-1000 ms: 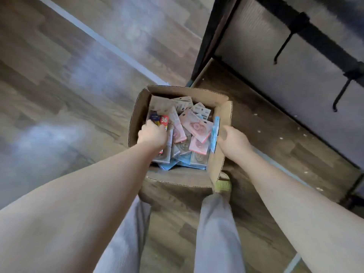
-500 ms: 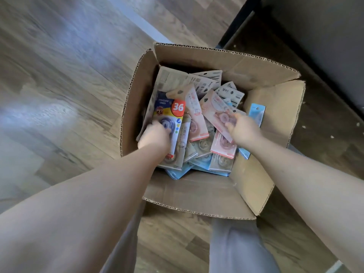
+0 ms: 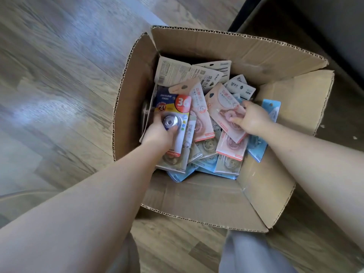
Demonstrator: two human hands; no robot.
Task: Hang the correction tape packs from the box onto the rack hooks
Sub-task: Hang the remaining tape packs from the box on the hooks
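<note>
While both arms reach down over the grey trouser legs [image 3: 254, 255], the job looks to be at its picking stage: no pack is on a hook in this view, and the rack hooks themselves are out of sight, so how many already hang I cannot tell. Down in the cardboard box [image 3: 199, 198], the left hand [image 3: 157, 134] has its fingers curled round a blue and yellow pack [image 3: 173, 107] with a red "36" badge, gripping it near its round silver reel. Across from it, the right hand [image 3: 254, 120] pinches a pink pack [image 3: 222, 107] lying on top of the heap. Plenty is left, by my reading: the pile of packs [image 3: 204, 146] fills the box bottom, pink, beige and pale blue cards overlapping at all angles, some face down at the far side. That tangle is the snag, since neighbours overlap the held packs and could lift or slide with them. Upright box flaps [image 3: 295, 107] crowd the right arm. Beyond the box lie the wooden floor [image 3: 59, 75] and a dark panel [image 3: 315, 26] at the top right.
</note>
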